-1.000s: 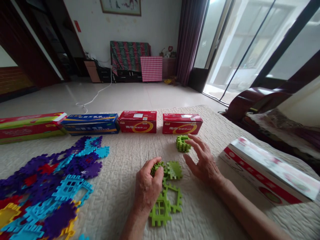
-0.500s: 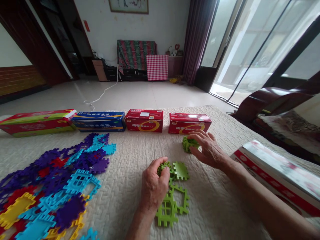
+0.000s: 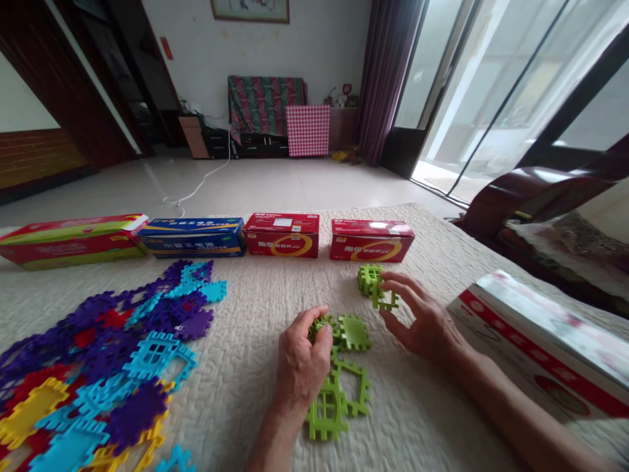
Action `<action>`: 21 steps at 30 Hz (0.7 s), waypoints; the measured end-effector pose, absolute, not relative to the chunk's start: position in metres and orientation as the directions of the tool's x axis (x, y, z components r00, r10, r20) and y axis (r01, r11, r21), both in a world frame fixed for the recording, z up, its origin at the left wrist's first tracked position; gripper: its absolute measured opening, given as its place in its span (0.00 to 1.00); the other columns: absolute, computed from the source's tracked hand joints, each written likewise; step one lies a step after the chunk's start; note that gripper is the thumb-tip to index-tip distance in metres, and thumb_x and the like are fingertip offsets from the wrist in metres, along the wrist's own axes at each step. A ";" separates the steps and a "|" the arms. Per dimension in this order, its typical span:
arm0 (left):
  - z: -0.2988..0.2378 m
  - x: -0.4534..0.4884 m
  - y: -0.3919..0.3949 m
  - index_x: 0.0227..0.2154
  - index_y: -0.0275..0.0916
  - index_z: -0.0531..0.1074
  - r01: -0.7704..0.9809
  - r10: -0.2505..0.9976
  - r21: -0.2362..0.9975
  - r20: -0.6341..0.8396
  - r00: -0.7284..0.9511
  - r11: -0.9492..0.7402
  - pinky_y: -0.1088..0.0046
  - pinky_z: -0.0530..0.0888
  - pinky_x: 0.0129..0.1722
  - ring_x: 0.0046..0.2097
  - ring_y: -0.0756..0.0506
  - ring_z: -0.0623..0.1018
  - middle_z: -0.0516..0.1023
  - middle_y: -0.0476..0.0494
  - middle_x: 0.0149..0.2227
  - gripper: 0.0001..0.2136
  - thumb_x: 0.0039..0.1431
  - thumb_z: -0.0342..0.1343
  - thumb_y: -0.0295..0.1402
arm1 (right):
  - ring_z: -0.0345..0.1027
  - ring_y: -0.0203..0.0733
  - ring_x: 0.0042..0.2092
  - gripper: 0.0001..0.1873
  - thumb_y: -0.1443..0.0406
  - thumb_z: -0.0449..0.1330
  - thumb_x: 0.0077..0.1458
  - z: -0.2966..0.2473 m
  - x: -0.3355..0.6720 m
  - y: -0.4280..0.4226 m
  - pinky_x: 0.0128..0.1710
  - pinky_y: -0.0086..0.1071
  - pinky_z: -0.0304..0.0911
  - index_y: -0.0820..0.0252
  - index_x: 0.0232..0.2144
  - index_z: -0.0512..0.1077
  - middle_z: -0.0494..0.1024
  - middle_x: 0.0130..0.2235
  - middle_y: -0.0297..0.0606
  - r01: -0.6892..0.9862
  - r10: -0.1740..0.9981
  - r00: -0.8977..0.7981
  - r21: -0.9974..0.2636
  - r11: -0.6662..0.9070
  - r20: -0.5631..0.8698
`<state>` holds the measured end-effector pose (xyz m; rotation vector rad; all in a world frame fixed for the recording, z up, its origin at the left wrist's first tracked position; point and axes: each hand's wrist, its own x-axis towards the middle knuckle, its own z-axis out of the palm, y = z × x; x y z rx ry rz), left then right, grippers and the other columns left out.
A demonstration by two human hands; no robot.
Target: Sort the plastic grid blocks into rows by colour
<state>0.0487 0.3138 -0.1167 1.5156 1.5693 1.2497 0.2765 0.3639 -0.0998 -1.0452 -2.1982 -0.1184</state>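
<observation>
The left hand [image 3: 302, 364] rests knuckles-up on the quilted cream cover [image 3: 255, 314], its fingers curled tightly in. They close around a small green toothed piece [image 3: 322, 324], of which only the top edge shows past the fingertips. That piece sits right against a flat green tile [image 3: 354, 332]; whether the two are locked together I cannot tell. Just below them, partly under the heel of the left hand, lie the green window-frame pieces [image 3: 339, 396], flat on the cover and touching one another.

The right hand [image 3: 422, 321] is about half open, palm turned toward the left, with its outer fingers loosely spread. Its index fingertip and thumb meet on a thin green strip piece [image 3: 384, 301], which lies just beside a chunky green block cluster [image 3: 369, 278] (the two seem to touch, though the join is too small to make out).

Behind the cluster stands a red box [image 3: 372, 240], in a row with a second red box [image 3: 282, 235], a blue box [image 3: 192, 237] and a long red-and-green box [image 3: 69, 240]. A heap of purple, blue, yellow and red tiles [image 3: 98, 354] spreads over the cover well to the left. A white-and-red carton [image 3: 535, 341] lies near the right forearm.
</observation>
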 end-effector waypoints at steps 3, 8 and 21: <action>-0.118 0.049 0.314 0.42 0.38 0.76 0.398 0.973 0.912 0.171 -0.155 -0.097 0.68 0.71 0.50 0.47 0.44 0.77 0.80 0.44 0.43 0.13 0.55 0.52 0.31 | 0.61 0.51 0.57 0.21 0.68 0.58 0.54 -0.110 0.276 0.365 0.55 0.49 0.61 0.57 0.51 0.64 0.70 0.54 0.47 0.723 0.638 -0.458 -0.159 0.673 0.619; -0.119 0.048 0.314 0.42 0.38 0.76 0.398 0.972 0.912 0.173 -0.160 -0.097 0.68 0.71 0.50 0.46 0.44 0.78 0.81 0.44 0.43 0.13 0.54 0.53 0.31 | 0.60 0.53 0.58 0.21 0.68 0.58 0.54 -0.115 0.276 0.369 0.57 0.53 0.58 0.57 0.51 0.65 0.70 0.54 0.46 0.741 0.639 -0.470 -0.122 0.660 0.609; -0.117 0.049 0.314 0.41 0.38 0.76 0.382 0.969 0.919 0.176 -0.172 -0.099 0.68 0.72 0.50 0.47 0.44 0.77 0.81 0.44 0.43 0.13 0.54 0.53 0.30 | 0.59 0.54 0.58 0.23 0.70 0.57 0.52 -0.106 0.270 0.356 0.56 0.55 0.58 0.54 0.52 0.64 0.67 0.56 0.47 0.719 0.651 -0.448 -0.186 0.669 0.613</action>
